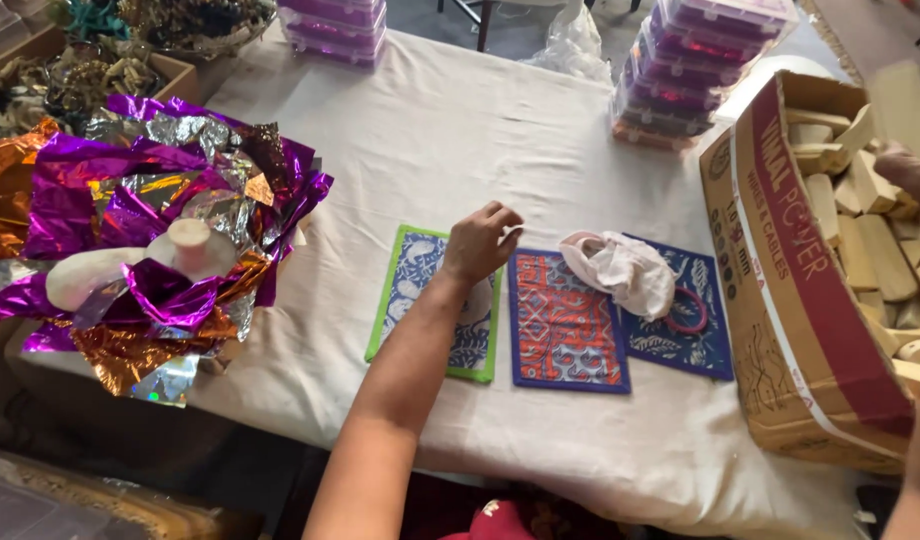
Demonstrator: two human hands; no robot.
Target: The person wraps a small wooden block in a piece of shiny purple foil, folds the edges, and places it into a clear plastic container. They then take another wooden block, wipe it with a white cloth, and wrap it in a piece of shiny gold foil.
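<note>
Fingers of your left hand (480, 240) are curled loosely inward and hold nothing; the hand rests on the top edge of a green-edged pouch (435, 303) printed blue and white, which lies flat on the cream tablecloth (460, 130). Just beside it, touching or nearly so, lies a second flat pouch (565, 320), red and blue with a dark blue border, and partly under that a third, dark blue pouch (695, 320). A crumpled pale cloth (625, 270) sits across the upper edges of the second and third pouches, and a pink ring (688, 310) lies on the third. Your right hand (905, 170) is at the far right edge over an open cardboard box (790, 300) full of pale wooden blocks (880, 250); its fingers are cut off by the frame, so you cannot tell whether they grip anything. To your left is a heap of crinkled foil (150, 220) in purple, orange and silver. Stacks of purple plastic cases (695, 60) stand at the far side of the table. As for progress, three pouches appear laid out in a row, none visibly opened or filled, and the box looks mostly full.
</note>
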